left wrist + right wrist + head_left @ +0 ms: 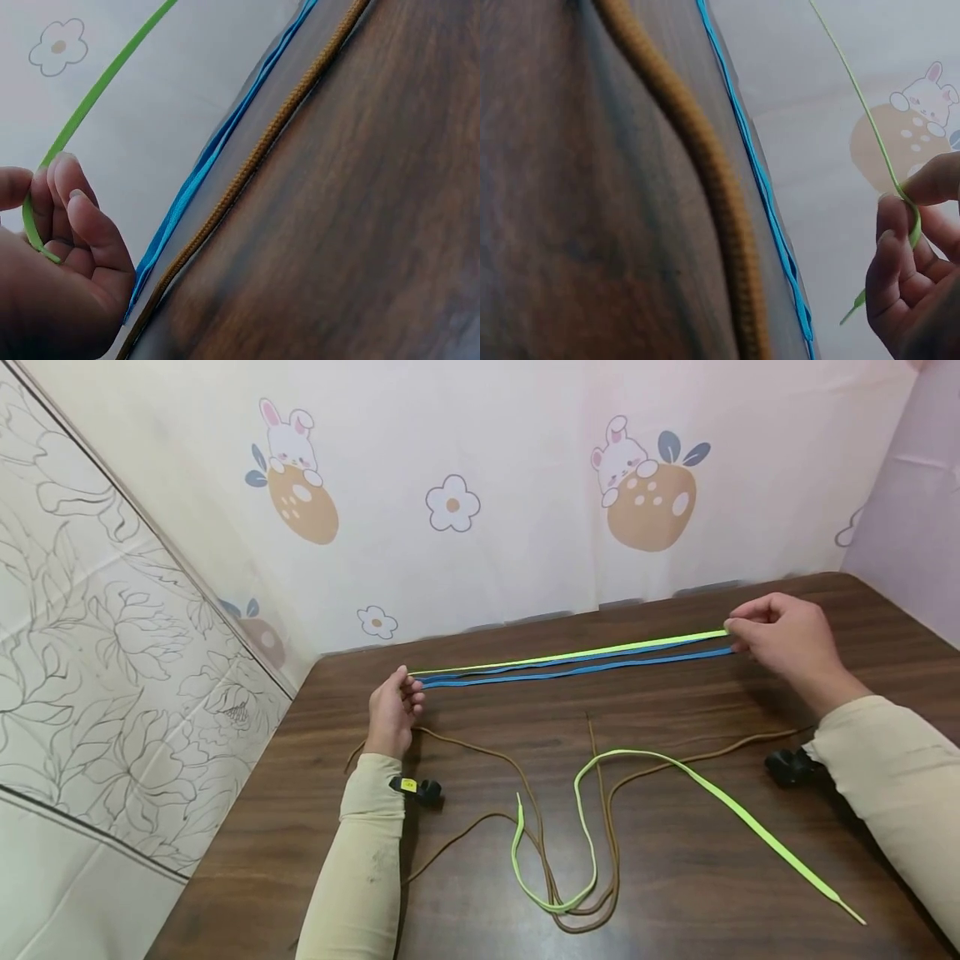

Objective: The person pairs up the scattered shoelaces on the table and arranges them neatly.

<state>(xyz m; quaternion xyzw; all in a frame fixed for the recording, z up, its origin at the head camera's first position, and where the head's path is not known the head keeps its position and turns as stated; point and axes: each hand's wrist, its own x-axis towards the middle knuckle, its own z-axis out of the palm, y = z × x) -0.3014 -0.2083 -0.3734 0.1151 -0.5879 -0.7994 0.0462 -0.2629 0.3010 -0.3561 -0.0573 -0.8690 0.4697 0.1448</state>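
A yellow-green flat shoelace (645,644) is stretched above the back of the table between both hands. My left hand (392,710) pinches one end between thumb and finger; in the left wrist view the lace's tip (49,256) lies against the curled fingers. Between thumb and fingers my right hand (787,643) pinches the other end, whose tip (859,298) pokes out below in the right wrist view. A doubled blue shoelace (525,678) lies along the table behind the hands, apart from them in both wrist views.
Another yellow-green shoelace (765,835) lies in curves on the dark wooden table (697,893). Brown round laces (576,930) loop beneath it, spreading towards both arms. A patterned curtain-like wall covering (525,560) rises behind the table's back edge.
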